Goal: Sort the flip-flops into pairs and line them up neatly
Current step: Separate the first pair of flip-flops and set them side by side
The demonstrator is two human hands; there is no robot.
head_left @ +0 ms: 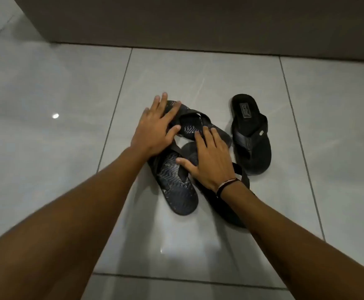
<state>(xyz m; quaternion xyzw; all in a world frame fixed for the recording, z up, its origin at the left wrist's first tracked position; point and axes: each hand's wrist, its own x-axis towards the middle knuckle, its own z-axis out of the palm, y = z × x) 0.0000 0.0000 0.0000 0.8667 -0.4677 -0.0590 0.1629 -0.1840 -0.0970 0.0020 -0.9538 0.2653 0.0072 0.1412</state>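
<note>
Four dark flip-flops lie on the shiny grey tile floor (198,70). The left hand (155,128) lies flat, fingers spread, on a wavy-patterned flip-flop (189,126). The right hand (209,161) rests flat on the pile, beside its wavy twin (174,187). A plain black flip-flop (250,135) lies just right.
</note>
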